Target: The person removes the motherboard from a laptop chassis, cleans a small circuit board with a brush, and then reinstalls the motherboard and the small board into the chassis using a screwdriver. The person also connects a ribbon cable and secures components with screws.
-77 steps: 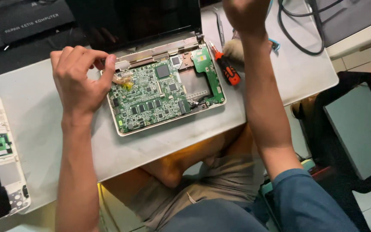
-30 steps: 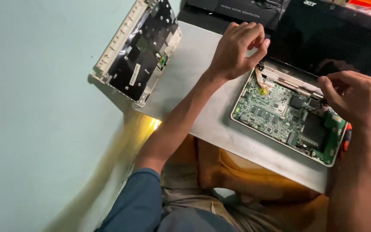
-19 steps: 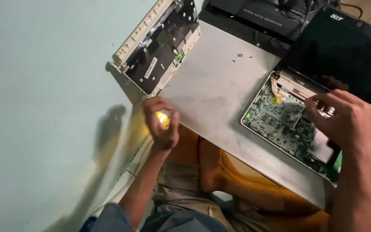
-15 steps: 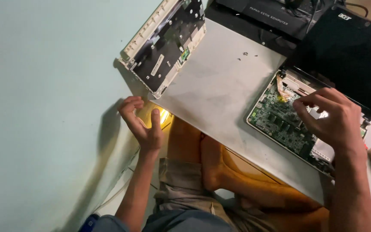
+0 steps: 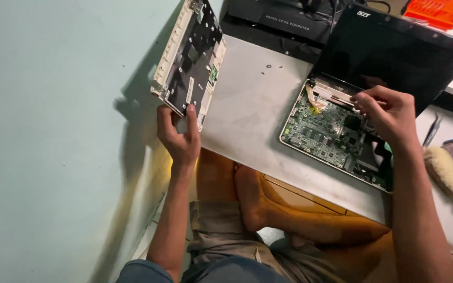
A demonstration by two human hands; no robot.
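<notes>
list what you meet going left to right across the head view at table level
left hand gripping the white laptop cover panel → bare grey table → green circuit board in the opened laptop → right hand on that board → tweezers → pale brush

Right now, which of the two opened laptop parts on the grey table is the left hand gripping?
The left hand grips the white-rimmed keyboard cover panel overhanging the table's edge, not the green circuit board under the right hand.
</notes>
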